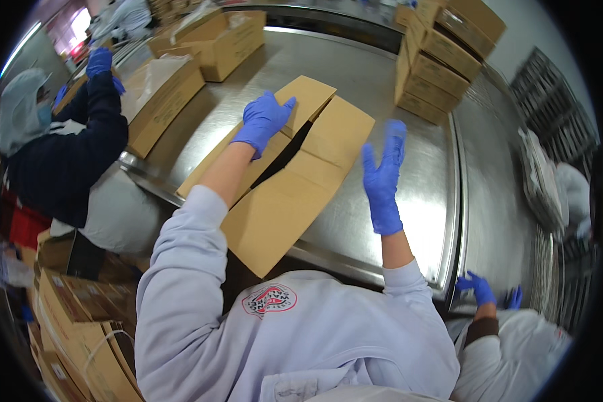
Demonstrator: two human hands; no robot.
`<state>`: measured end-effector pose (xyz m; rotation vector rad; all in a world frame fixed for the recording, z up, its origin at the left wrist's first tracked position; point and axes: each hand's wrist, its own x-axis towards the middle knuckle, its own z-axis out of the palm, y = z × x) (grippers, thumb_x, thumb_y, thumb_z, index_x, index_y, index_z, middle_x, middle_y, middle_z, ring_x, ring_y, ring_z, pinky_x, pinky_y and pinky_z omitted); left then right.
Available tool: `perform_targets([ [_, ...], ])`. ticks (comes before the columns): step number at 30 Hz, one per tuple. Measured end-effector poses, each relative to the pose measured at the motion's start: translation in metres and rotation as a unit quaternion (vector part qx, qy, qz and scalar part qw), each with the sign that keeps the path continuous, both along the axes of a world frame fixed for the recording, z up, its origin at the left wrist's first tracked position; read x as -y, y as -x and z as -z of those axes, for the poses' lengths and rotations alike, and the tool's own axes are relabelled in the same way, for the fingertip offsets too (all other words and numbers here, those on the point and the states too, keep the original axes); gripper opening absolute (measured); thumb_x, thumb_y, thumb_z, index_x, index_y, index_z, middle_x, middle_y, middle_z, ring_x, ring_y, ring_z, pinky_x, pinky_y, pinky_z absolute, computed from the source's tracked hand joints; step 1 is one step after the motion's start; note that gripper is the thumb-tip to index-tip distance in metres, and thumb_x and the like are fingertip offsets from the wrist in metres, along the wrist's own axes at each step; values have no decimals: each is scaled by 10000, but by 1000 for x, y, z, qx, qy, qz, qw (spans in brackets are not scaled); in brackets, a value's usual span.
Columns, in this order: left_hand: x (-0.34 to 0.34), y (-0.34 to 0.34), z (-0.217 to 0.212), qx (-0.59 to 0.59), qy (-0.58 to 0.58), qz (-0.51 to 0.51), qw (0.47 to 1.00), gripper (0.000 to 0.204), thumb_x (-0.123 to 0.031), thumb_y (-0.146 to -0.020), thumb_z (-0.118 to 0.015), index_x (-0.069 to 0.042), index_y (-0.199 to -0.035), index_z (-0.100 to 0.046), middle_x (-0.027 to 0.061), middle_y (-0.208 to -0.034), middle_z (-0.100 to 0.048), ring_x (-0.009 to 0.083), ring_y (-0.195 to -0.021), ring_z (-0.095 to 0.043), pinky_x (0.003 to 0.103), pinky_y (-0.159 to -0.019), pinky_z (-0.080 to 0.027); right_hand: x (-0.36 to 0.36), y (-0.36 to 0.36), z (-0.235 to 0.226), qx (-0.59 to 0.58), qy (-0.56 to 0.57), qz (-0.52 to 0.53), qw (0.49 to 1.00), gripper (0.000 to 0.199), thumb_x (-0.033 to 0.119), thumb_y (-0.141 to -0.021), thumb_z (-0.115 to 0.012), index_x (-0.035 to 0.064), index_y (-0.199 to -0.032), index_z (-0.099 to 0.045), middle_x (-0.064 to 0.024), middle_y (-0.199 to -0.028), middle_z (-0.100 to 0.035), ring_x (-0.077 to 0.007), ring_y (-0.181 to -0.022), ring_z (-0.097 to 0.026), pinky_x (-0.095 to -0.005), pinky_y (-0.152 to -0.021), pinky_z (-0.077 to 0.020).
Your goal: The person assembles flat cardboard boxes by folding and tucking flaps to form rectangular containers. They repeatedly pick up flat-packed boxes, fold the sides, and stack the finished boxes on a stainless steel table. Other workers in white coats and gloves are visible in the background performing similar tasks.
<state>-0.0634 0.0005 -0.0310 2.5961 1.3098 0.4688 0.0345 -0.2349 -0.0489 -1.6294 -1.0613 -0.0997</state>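
A brown cardboard box [281,208] lies at a slant before me, over the near edge of the metal table. Its top flaps are folded inward, with a dark gap running between them. My left hand [264,122], in a blue glove, presses on the far left part of the box top, thumb held out to the side. Its fingertips are partly hidden by foreshortening. To the right of the box, my right hand [385,175], also gloved in blue, is raised above the table with fingers stretched, apart from the box and holding nothing. Its fingertips are slightly blurred.
Stacked cardboard boxes [442,63] stand at the far right of the metal table [422,201]. Open lined cartons [164,100] line its left side, where a co-worker [67,147] works. Another person's gloved hand [477,288] shows at lower right. Flattened cardboard [80,335] lies at lower left.
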Motion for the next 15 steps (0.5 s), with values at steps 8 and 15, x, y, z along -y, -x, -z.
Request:
perform_targets([
  [8, 99, -36, -155, 425, -325, 216, 817, 273, -205, -905, -408, -79, -1116, -527, 169, -958, -582, 312, -837, -564, 357, -751, -459, 84, -24, -125, -234, -464, -127, 845, 869, 714, -804, -214, 90, -1403, -137, -119, -1416, -235, -256, -1294, -236, -375, -1069, -178],
  [15, 202, -49, -7, 558, 486, 303, 600, 554, -436, -948, -282, -23, -1312, -344, 71, -1319, -363, 171, -1241, -294, 305, -1061, -194, 235, -58, -79, -399, -175, 67, 898, 1014, 814, -714, -122, 60, -1380, -243, -130, -1319, -404, -259, -1099, -474, -424, -951, -347],
])
